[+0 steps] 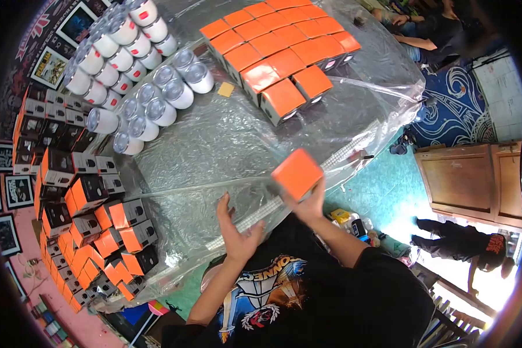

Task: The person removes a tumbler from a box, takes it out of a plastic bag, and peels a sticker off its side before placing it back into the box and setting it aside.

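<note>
My right hand [309, 203] grips an orange-topped box [297, 174] from its near side, holding it above the front edge of the plastic-covered table [185, 156]. Over the same edge, my left hand [238, 232] is open, its fingers spread and nothing in it. It is apart from the box. Farther back on the table stands a block of orange-topped boxes [272, 35] in close rows, with two boxes jutting out at the near end. White tumblers with clear lids [177, 93] stand in rows to the left of that block.
Many white tumblers [122, 29] are stacked at the back left. Black, grey and orange boxes [87, 232] pile along the left side. A small yellow piece [225, 89] lies on the plastic. Other people [470, 243] are at the right and top right, near a wooden cabinet [464, 180].
</note>
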Available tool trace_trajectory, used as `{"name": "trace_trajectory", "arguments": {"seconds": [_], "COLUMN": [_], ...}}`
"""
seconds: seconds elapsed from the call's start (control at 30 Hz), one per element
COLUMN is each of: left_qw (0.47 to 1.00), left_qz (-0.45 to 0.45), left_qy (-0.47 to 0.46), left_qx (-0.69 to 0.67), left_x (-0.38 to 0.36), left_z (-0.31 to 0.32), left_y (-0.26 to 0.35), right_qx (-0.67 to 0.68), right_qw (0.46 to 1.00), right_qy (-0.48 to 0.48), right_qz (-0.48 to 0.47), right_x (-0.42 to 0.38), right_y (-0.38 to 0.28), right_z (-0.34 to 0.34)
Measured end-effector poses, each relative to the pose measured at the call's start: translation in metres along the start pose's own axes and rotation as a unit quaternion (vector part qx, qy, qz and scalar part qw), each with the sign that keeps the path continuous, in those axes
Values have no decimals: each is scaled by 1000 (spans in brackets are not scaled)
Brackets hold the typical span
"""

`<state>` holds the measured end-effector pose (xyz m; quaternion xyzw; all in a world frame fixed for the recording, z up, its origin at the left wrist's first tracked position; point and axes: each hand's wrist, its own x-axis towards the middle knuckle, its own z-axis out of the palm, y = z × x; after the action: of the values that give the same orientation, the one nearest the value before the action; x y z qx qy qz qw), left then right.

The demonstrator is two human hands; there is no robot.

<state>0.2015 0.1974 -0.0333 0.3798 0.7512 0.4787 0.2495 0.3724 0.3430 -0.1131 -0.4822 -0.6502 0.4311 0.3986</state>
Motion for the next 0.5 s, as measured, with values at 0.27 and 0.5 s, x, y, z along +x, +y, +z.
{"name": "trace_trajectory", "arguments": {"seconds": [0.27, 0.5], "left_qw": [984, 956], "left_qz": [-60, -104], "left_qy": [164, 255], "left_qx": [10, 100], "left_x": [-13, -76], "left_z": [11, -3], "left_y": [-67, -92], "right_qx": [28, -24], "right_qw": [967, 997], "right_qy": [253, 72], "right_qz": [17, -14], "right_x": [213, 319], "right_y": [77, 91], "right_z": [-89, -74]}}
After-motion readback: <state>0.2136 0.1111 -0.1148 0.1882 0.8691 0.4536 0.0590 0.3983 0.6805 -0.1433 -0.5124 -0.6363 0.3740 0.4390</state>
